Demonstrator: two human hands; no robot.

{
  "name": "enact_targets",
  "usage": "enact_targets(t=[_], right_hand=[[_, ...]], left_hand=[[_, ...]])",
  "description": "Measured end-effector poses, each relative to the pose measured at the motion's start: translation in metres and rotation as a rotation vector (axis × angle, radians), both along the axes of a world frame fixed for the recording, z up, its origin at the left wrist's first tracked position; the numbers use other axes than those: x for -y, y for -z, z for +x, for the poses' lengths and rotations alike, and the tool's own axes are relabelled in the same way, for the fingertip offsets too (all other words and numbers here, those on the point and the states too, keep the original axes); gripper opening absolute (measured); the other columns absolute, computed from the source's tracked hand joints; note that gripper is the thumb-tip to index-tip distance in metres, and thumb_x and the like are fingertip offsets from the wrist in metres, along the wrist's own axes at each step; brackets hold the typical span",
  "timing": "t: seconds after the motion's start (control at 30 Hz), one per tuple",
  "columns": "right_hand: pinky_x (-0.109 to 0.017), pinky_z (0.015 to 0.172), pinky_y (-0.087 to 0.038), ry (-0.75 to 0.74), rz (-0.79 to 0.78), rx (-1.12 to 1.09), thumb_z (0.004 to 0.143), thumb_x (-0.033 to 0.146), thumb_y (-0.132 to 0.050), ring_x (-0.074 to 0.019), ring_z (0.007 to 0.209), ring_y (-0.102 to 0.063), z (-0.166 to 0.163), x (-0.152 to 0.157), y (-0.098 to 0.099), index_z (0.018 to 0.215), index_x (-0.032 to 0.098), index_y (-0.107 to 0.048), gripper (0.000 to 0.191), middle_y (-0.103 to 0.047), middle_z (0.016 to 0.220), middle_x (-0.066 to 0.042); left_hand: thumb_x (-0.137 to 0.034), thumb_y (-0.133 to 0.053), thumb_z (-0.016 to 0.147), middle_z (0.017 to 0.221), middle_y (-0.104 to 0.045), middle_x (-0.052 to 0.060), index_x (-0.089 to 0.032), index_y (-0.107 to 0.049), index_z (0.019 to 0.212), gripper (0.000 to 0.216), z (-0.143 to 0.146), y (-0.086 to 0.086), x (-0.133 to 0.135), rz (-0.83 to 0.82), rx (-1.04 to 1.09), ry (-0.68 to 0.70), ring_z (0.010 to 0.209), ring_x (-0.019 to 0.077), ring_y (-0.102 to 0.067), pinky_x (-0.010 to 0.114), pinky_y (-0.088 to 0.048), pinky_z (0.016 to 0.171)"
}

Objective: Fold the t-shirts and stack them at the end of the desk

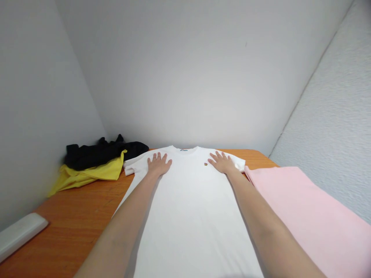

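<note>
A white T-shirt (191, 208) lies spread out face up, its collar toward the back wall and a small emblem on the chest. My left hand (159, 165) rests flat near the shoulder on the left, fingers spread. On the other side my right hand (222, 162) presses flat below the shoulder, just right of the emblem, with its fingers apart. Both short sleeves are laid outward. The shirt's lower end runs out of the bottom of the view.
Black clothing (101, 152) lies over a yellow garment (87, 175) at the back left. A pink folded cloth (307, 208) lies along the right. A white elongated object (23, 231) sits at the left edge of the wooden table (75, 216). Walls stand behind and on both sides.
</note>
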State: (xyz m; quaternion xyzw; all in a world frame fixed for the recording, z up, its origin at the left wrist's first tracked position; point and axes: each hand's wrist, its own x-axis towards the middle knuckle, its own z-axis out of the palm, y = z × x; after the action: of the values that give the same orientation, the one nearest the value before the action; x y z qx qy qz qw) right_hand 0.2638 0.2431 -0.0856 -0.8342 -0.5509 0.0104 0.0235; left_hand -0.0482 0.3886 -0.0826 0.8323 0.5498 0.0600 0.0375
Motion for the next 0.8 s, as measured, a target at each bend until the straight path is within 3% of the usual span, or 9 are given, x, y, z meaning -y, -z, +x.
enact_targets(t=[0.43,0.5,0.6,0.7,0.8], right_hand=[[-0.054,0.114,-0.012,-0.011,0.013,0.026,0.094,0.068,-0.015,-0.0317,0.144,-0.012,-0.002,0.005,-0.004,0.152,0.034,-0.02,0.067,-0.011,0.16,-0.003],[-0.054,0.114,-0.012,-0.023,0.024,0.041,0.096,0.065,-0.017,-0.032,0.144,-0.014,-0.006,0.007,-0.008,0.152,0.031,-0.023,0.065,-0.014,0.159,-0.005],[-0.054,0.115,-0.003,-0.058,0.086,0.103,0.099,0.052,-0.023,-0.0309,0.145,-0.008,-0.02,0.015,-0.02,0.152,0.021,-0.025,0.061,-0.013,0.159,-0.008],[-0.048,0.117,0.004,-0.211,0.18,0.244,0.098,0.044,-0.032,-0.0283,0.146,-0.001,-0.042,0.035,-0.034,0.149,0.01,-0.03,0.062,-0.012,0.159,-0.011],[-0.046,0.119,0.0,-0.323,0.187,0.274,0.096,0.051,-0.032,-0.0286,0.146,-0.005,-0.065,0.081,-0.04,0.147,0.004,-0.033,0.069,-0.018,0.157,-0.016]], left_hand=[[-0.065,-0.018,0.09,0.16,-0.015,0.01,-0.027,-0.027,0.151,0.072,0.0,0.003,-0.005,0.024,-0.015,0.013,0.146,0.0348,-0.011,0.063,-0.012,0.112],[-0.064,-0.019,0.091,0.159,-0.017,0.011,-0.027,-0.029,0.15,0.071,0.0,0.003,-0.005,0.028,-0.018,0.02,0.146,0.0352,-0.013,0.063,-0.013,0.111],[-0.058,-0.021,0.093,0.158,-0.021,0.013,-0.024,-0.031,0.15,0.067,0.0,-0.001,0.001,0.044,-0.027,0.02,0.145,0.0361,-0.018,0.063,-0.015,0.111],[-0.051,-0.025,0.096,0.158,-0.019,0.013,-0.019,-0.031,0.15,0.063,-0.005,-0.013,0.015,0.101,-0.037,0.062,0.146,0.0336,-0.012,0.059,-0.006,0.114],[-0.049,-0.028,0.097,0.16,-0.014,0.011,-0.019,-0.026,0.151,0.062,-0.02,-0.026,0.038,0.146,-0.042,0.173,0.148,0.0283,-0.007,0.053,-0.003,0.117]])
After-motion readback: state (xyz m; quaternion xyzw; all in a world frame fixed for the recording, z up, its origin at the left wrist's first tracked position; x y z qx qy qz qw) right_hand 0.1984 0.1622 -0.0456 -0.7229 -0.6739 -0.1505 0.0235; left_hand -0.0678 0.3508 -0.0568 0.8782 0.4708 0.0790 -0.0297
